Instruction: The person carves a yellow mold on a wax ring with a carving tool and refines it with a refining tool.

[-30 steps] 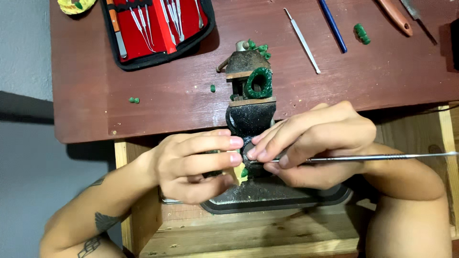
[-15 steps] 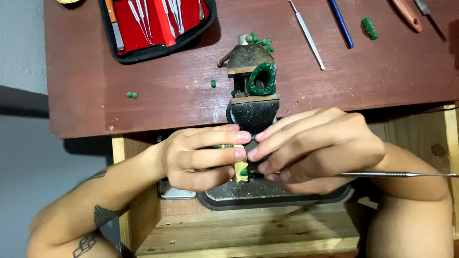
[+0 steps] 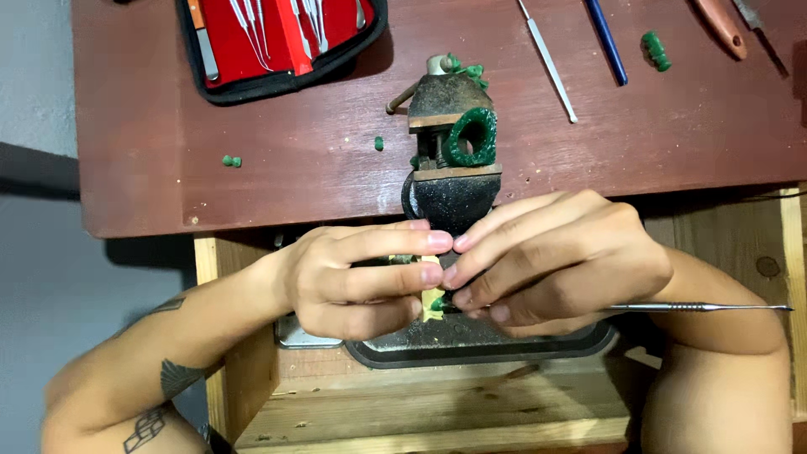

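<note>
My left hand [image 3: 357, 277] and my right hand [image 3: 555, 261] meet fingertip to fingertip below a small black vise [image 3: 450, 181]. Between the fingers sits a small yellowish piece with green bits [image 3: 433, 303], mostly hidden. My right hand also holds a thin metal carving tool [image 3: 698, 308] that sticks out to the right. A green wax ring [image 3: 471, 137] is clamped upright in the vise's jaws. Both hands hover over a dark metal tray [image 3: 471, 345].
A red-lined tool case [image 3: 277, 38] with metal picks lies at the back left of the reddish-brown desk [image 3: 252, 160]. A steel pick [image 3: 548, 60], a blue pen [image 3: 607, 42], green wax scraps [image 3: 656, 50] and an orange-handled tool [image 3: 723, 29] lie at the back right. A wooden frame [image 3: 420, 412] sits below.
My hands have closed in tighter on the small piece and shifted slightly lower. The metal tool has dropped a little and stays pointing right.
</note>
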